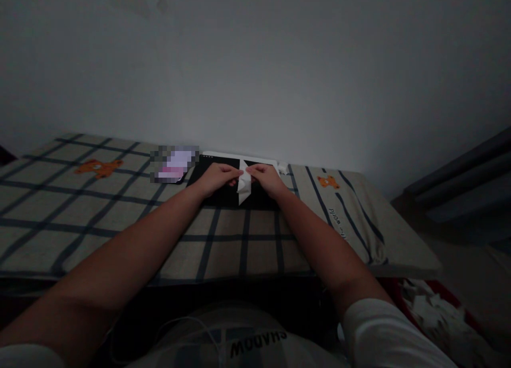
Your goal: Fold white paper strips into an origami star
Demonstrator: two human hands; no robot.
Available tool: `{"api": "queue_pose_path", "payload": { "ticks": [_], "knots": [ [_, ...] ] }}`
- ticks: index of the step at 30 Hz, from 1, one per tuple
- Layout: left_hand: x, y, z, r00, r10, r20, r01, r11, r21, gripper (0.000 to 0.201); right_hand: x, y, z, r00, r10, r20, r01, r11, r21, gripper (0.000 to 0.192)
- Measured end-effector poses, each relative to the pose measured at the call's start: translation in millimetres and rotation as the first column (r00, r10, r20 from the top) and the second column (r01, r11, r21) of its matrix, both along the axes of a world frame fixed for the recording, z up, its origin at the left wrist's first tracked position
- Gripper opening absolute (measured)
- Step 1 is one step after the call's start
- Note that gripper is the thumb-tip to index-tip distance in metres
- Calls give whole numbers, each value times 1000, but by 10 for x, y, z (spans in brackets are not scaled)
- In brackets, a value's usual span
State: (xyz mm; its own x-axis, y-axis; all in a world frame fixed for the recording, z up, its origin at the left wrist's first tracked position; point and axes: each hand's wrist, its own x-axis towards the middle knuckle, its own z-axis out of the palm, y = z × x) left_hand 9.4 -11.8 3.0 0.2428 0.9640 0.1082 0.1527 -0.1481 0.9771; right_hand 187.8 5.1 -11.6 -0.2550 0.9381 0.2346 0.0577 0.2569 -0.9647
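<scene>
A small piece of folded white paper (245, 186) is held up between my two hands, its lower end narrowing to a point. My left hand (217, 177) pinches its left edge with thumb and finger. On the opposite edge, my right hand (265, 177) pinches it the same way. Both hands are close together above a flat black mat or board (223, 199), which lies on the checked tablecloth. The finer folds of the paper are too small to make out.
A lit phone (173, 165), partly blurred, lies left of the black board. Some small white item (282, 168) sits to its right. The checked cloth (131, 208) covers the table, which meets a wall behind. A red bin (455, 293) with crumpled white paper stands low at right.
</scene>
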Motion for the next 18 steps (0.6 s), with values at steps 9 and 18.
{"api": "queue_pose_path", "payload": {
  "ticks": [9, 18],
  "knots": [
    [-36, 35, -38, 991, 84, -104, -72, 992, 107, 32, -28, 17, -62, 987, 19, -161, -45, 986, -160, 33],
    [-1, 41, -50, 999, 32, 36, -31, 999, -20, 33, 3, 35, -56, 998, -15, -69, 8, 995, -101, 28]
  ]
}}
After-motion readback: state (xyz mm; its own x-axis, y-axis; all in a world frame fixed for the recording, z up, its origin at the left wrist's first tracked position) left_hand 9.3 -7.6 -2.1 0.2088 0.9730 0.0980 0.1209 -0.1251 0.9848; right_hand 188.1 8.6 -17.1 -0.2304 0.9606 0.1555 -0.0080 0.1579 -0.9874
